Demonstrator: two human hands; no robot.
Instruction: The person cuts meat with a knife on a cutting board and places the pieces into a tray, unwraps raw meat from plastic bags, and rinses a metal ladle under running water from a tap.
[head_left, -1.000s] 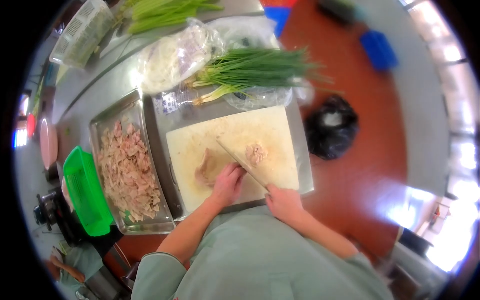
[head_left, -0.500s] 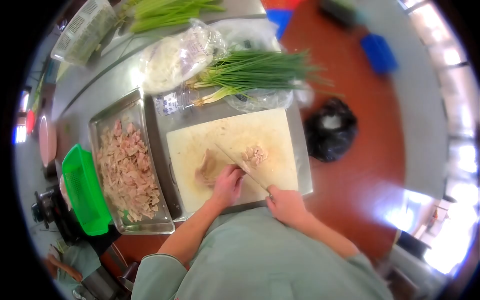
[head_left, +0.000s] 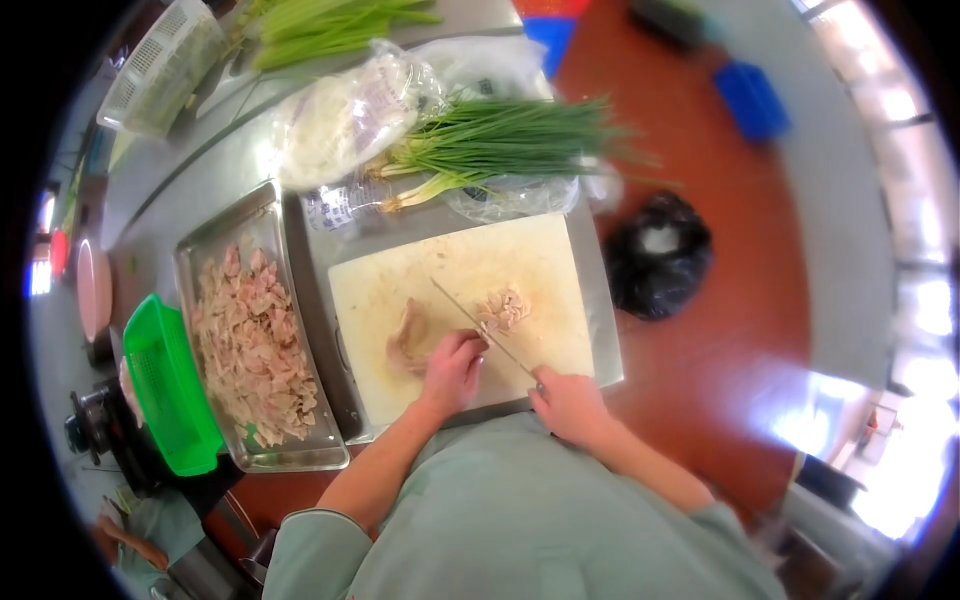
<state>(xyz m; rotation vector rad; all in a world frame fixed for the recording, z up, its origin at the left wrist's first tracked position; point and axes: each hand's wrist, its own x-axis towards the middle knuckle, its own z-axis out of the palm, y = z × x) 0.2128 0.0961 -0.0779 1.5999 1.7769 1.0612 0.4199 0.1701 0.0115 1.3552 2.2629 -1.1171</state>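
On a white cutting board (head_left: 545,245), my left hand (head_left: 453,372) presses curled fingers onto a pale pink piece of raw meat (head_left: 405,345), close beside a knife. My right hand (head_left: 568,402) is closed around the handle of that knife (head_left: 512,356), whose blade slants up and left across the board. Small cut meat pieces (head_left: 508,305) lie in a loose heap right of the blade. The edge of the meat under my left fingertips is hidden. Left of the board, a metal tray (head_left: 298,462) holds a large pile of sliced meat (head_left: 258,345).
Spring onions (head_left: 510,145) and clear plastic bags (head_left: 345,125) lie behind the board. A green basket (head_left: 170,395) stands left of the tray. Celery-like stalks (head_left: 335,25) and a white basket (head_left: 165,65) are farther back. A black bag (head_left: 660,255) sits to the right. Another person (head_left: 165,530) is at lower left.
The view has shifted slightly. The knife blade has moved a little against the meat, and its tip points slightly farther up the board. Both hands keep their holds.
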